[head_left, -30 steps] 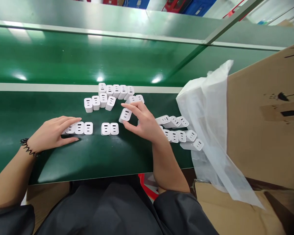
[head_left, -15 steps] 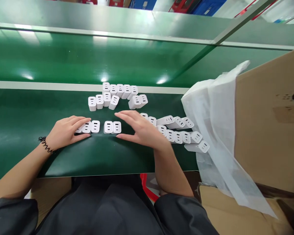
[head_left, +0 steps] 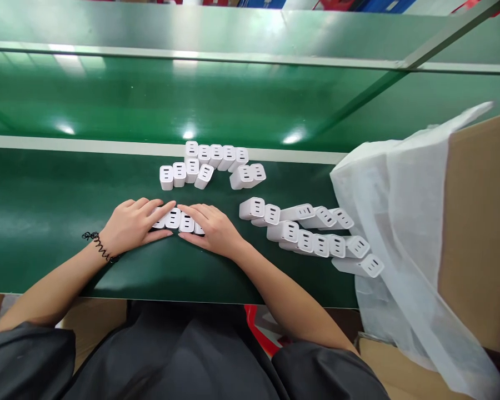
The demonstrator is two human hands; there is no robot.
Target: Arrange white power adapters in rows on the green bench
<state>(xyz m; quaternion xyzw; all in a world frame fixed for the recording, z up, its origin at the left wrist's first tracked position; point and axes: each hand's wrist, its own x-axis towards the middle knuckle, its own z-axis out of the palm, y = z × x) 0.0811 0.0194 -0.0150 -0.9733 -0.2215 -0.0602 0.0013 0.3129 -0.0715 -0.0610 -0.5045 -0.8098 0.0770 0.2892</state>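
In the head view, a short row of white charger blocks (head_left: 173, 218) with dark port slots faces up on the green work table, close in front of me. My left hand (head_left: 131, 225) wraps the row's left end, thumb on the near side and fingers on the far side. Around the right end closes my right hand (head_left: 216, 230) in the same way. Two blocks show between the hands; those at the ends are partly covered by my fingers. The blocks in the row touch one another.
Behind the row stand more charger blocks (head_left: 191, 169) in loose lines. To the right, several others (head_left: 304, 241) lean in two uneven lines. Beyond them are a white plastic bag (head_left: 383, 194) and a cardboard box (head_left: 479, 233). A raised green ledge (head_left: 158, 100) runs along the back.
My right hand has moved left, pushing its pair of charger blocks against the left hand's blocks. The gap between the two groups has closed. The view has shifted slightly.
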